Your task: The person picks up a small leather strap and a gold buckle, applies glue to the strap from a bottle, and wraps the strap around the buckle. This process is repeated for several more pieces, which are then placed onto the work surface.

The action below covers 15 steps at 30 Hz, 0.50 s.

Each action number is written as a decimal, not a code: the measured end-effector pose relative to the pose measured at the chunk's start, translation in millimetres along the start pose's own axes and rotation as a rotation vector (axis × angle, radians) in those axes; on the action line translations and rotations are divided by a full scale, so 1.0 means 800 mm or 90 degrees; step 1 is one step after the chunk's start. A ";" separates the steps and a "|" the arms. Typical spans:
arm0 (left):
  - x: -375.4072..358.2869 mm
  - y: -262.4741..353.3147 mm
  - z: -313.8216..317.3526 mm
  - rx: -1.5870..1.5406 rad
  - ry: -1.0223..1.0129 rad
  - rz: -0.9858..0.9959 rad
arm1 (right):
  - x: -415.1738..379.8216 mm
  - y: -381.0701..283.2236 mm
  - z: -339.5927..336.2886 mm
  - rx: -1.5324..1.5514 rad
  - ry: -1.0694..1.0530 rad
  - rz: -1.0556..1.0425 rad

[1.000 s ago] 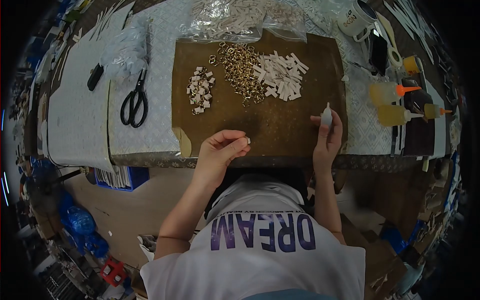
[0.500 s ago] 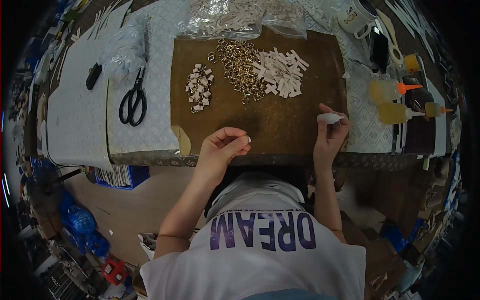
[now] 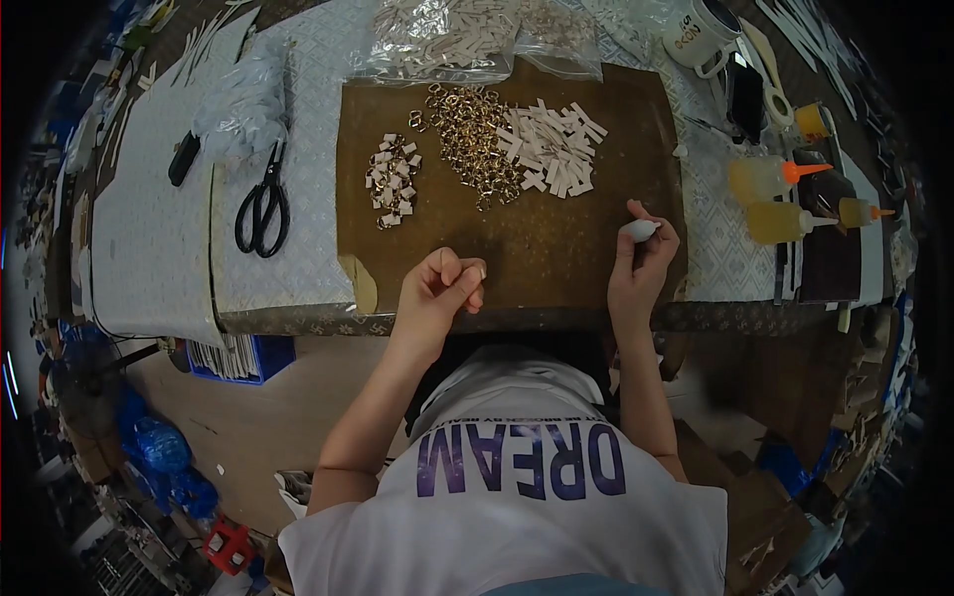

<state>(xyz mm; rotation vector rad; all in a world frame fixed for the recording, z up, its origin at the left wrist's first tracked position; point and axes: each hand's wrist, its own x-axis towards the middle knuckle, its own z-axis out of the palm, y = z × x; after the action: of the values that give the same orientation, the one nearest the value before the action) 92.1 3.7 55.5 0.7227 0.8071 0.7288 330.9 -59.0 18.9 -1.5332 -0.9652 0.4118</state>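
Your left hand (image 3: 440, 288) was curled up over the near edge of the brown board (image 3: 556, 253), fingertips pinched together. Whatever was in that pinch was too small to make out in this shot. Your right hand (image 3: 641, 260) was off to the side of it, well apart, fingers closed around a small white glue bottle (image 3: 639, 230) lying roughly sideways in your grip, with the thumb up on top of it.

Straight ahead of your left hand, farther up the board, sat a little pile of finished pieces (image 3: 392, 180), white tabs with gold bits on them. Between your two hands and farther out was the heap of gold rings (image 3: 474, 132), and touching that heap on the side toward your right hand was the pile of white strips (image 3: 552, 147). Beyond all that, at the far edge of the board, clear plastic bags (image 3: 467, 35) had more of the same stuff in them.

Out past your left hand, off the board, black scissors (image 3: 261, 204) lay on the patterned table cover (image 3: 288, 263). Past your right hand were two yellow squeeze bottles (image 3: 770, 199) with orange tips lying on their sides, and farther out a white mug (image 3: 701, 35).
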 end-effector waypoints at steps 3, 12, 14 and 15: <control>0.008 0.004 0.002 0.112 0.067 0.096 | 0.000 0.001 -0.002 -0.008 0.015 0.012; 0.029 -0.019 -0.016 0.209 0.025 0.298 | -0.020 -0.010 -0.011 -0.241 0.181 -0.345; 0.030 -0.027 -0.018 0.257 0.038 0.343 | -0.024 -0.018 0.005 -0.183 0.081 -0.369; 0.031 -0.030 -0.019 0.282 0.043 0.366 | -0.018 -0.030 0.017 -0.135 -0.025 -0.345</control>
<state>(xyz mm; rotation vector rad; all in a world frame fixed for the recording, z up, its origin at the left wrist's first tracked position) 98.7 14.6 20.5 1.3674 0.8385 1.1058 304.4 -63.1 34.7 -1.3786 -1.4371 -0.0489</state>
